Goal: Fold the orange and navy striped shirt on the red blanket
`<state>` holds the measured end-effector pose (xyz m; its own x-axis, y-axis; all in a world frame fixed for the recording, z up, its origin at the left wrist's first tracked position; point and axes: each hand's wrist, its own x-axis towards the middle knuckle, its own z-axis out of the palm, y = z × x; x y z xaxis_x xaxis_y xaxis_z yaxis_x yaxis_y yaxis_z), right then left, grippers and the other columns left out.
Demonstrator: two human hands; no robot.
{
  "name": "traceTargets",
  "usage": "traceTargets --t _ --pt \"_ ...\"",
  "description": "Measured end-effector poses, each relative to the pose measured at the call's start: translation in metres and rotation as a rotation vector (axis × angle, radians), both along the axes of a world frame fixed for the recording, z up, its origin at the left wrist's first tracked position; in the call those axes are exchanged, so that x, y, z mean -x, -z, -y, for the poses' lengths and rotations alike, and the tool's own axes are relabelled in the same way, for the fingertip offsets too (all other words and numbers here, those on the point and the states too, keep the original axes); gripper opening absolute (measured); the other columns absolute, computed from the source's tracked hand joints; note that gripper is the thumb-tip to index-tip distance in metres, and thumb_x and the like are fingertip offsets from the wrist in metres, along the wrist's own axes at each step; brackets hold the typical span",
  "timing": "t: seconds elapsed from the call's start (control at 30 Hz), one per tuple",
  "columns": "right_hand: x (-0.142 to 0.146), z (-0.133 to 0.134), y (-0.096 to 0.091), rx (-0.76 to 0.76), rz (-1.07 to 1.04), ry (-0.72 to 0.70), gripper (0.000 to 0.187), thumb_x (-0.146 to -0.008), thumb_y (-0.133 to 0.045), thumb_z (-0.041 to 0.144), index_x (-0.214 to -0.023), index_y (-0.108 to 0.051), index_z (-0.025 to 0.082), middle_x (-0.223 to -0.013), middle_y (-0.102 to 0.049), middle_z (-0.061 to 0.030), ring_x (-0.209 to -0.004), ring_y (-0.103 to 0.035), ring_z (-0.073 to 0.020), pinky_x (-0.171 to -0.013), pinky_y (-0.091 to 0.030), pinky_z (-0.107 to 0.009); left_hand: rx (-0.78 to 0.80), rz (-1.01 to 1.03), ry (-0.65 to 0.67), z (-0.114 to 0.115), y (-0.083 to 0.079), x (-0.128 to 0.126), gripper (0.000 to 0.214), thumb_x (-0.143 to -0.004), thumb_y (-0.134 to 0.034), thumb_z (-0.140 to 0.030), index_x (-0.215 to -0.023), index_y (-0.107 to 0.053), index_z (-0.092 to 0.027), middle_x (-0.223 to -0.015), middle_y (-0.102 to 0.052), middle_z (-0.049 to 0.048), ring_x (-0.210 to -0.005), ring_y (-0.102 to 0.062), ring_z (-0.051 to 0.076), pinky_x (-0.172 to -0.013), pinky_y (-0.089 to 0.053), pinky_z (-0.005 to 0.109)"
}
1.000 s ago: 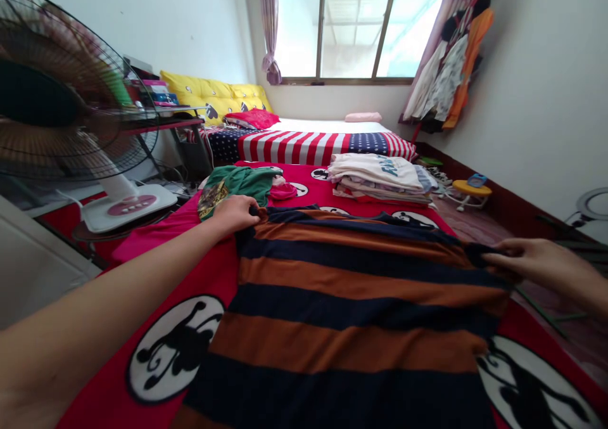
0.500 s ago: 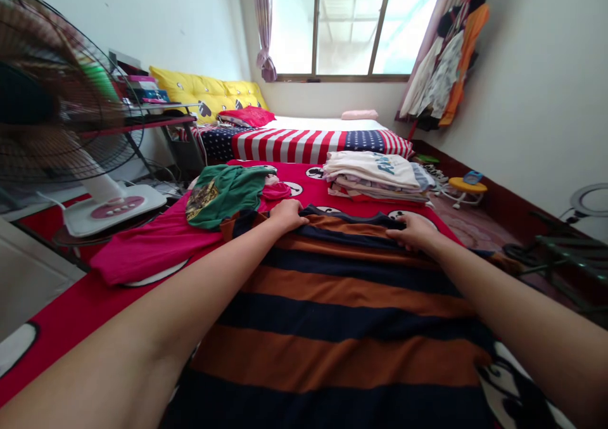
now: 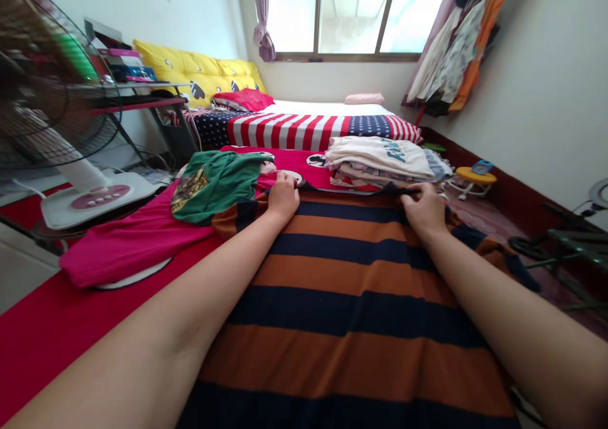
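A shirt with wide brown and navy stripes (image 3: 332, 308) lies spread over the red bedding (image 3: 42, 327) in front of me. My left hand (image 3: 284, 199) is closed on its far edge, left of the neckline. On the right side of that same edge, my right hand (image 3: 425, 212) pinches the cloth. Between the two hands the dark collar sags slightly. One sleeve spreads out left under my left forearm, the other reaches past my right wrist. Just beyond my left hand lies a crumpled green shirt (image 3: 223, 188), beside a bright pink garment (image 3: 128, 245).
A stack of folded clothes (image 3: 384, 156) sits beyond my right hand. At the left stands a fan (image 3: 95, 198) with blurred blades. Farther back is a bed with a stars-and-stripes cover (image 3: 289, 131). A yellow stool (image 3: 475, 177) and a dark green metal frame (image 3: 579, 251) stand at the right.
Both hands have moved slightly apart and farther away, drawing the shirt's far edge toward the folded stack. The bunched upper stripes now lie flatter. The camera view has shifted a little.
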<state>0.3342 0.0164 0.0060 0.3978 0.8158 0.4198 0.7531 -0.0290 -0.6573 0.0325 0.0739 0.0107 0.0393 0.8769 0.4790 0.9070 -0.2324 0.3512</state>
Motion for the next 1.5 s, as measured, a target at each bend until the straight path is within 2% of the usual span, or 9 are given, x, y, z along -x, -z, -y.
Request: traceTargets --t 0.17,0.33,0.47,0.6,0.73,1.03,1.27,1.4,1.5 --pt "-0.002 -0.003 0.026 0.176 0.338 -0.01 0.069 -0.084 -0.055 0.041 -0.141 -0.037 0.008 -0.136 -0.052 -0.0199 -0.124 -0.051 -0.0327 -0.104 -0.039 -0.045 0.134 -0.121 0.03 -0.014 0.025 0.006 0.05 -0.09 -0.049 -0.037 -0.133 -0.051 -0.013 -0.147 -0.037 0.0173 -0.127 -0.049 0.031 -0.106 -0.04 0.037" --pt "0.002 -0.009 0.023 0.362 0.59 0.001 0.057 -0.094 -0.032 0.049 -0.136 -0.048 0.012 -0.142 -0.046 -0.016 -0.132 -0.04 -0.0324 -0.108 -0.029 -0.055 0.263 -0.259 0.045 -0.017 0.012 -0.002 0.055 -0.094 -0.04 -0.038 -0.141 -0.043 -0.009 -0.156 -0.023 0.0181 -0.14 -0.032 0.03 -0.113 -0.031 0.038" --pt "0.006 -0.008 0.022 0.397 0.607 0.021 0.06 -0.095 -0.028 0.05 -0.14 -0.045 0.013 -0.147 -0.042 -0.0142 -0.134 -0.037 -0.0303 -0.109 -0.029 -0.053 0.187 -0.412 0.053 0.021 -0.003 -0.037 0.055 -0.09 -0.046 -0.032 -0.139 -0.044 -0.006 -0.157 -0.018 0.0178 -0.145 -0.02 0.029 -0.116 -0.022 0.047" --pt "0.004 -0.007 0.023 0.404 0.587 0.013 0.062 -0.095 -0.028 0.05 -0.141 -0.043 0.012 -0.149 -0.038 -0.0143 -0.135 -0.035 -0.0305 -0.11 -0.028 -0.051 0.239 -0.356 0.27 0.051 0.004 -0.051 0.063 -0.092 -0.031 -0.059 -0.145 -0.039 -0.024 -0.157 -0.025 0.0056 -0.145 -0.018 0.026 -0.117 -0.015 0.05" --pt "-0.003 -0.011 0.024 0.381 0.567 -0.038 0.064 -0.094 -0.033 0.053 -0.14 -0.045 0.011 -0.148 -0.04 -0.0153 -0.135 -0.037 -0.0312 -0.11 -0.029 -0.049 0.384 -0.278 0.202 0.043 0.018 -0.027 0.073 -0.089 -0.023 -0.07 -0.149 -0.031 -0.028 -0.159 -0.018 0.0032 -0.147 -0.013 0.028 -0.118 -0.011 0.05" --pt "-0.063 0.004 0.018 0.226 0.526 -0.342 0.045 -0.091 -0.044 0.04 -0.127 -0.058 0.018 -0.135 -0.057 -0.0077 -0.124 -0.051 -0.0227 -0.109 -0.036 -0.037 0.346 -0.279 0.208 0.035 0.02 -0.018 0.073 -0.089 -0.026 -0.069 -0.148 -0.033 -0.027 -0.158 -0.021 0.0048 -0.146 -0.017 0.029 -0.117 -0.014 0.047" --pt "-0.104 0.058 -0.001 0.034 0.698 -0.275 0.028 -0.086 -0.048 0.029 -0.099 -0.069 0.017 -0.115 -0.065 -0.0122 -0.112 -0.057 -0.0279 -0.101 -0.043 -0.044 0.334 -0.288 0.202 0.035 0.02 -0.019 0.073 -0.089 -0.026 -0.068 -0.148 -0.033 -0.026 -0.158 -0.022 0.0058 -0.145 -0.018 0.029 -0.117 -0.014 0.046" --pt "-0.087 0.13 -0.01 -0.131 0.656 -0.249 0.021 -0.086 -0.048 0.024 -0.1 -0.063 0.02 -0.11 -0.063 -0.0113 -0.107 -0.059 -0.0277 -0.097 -0.046 -0.044 0.34 -0.287 0.205 0.034 0.021 -0.019 0.073 -0.089 -0.024 -0.068 -0.148 -0.033 -0.027 -0.158 -0.022 0.0052 -0.145 -0.017 0.029 -0.117 -0.014 0.046" --pt "-0.071 0.192 -0.01 -0.089 0.636 -0.421 0.017 -0.085 -0.051 0.02 -0.098 -0.061 0.025 -0.106 -0.063 -0.0069 -0.101 -0.062 -0.0248 -0.091 -0.051 -0.039 0.336 -0.277 0.213 0.033 0.023 -0.018 0.074 -0.089 -0.023 -0.068 -0.148 -0.033 -0.026 -0.158 -0.022 0.0058 -0.146 -0.016 0.029 -0.117 -0.014 0.048"
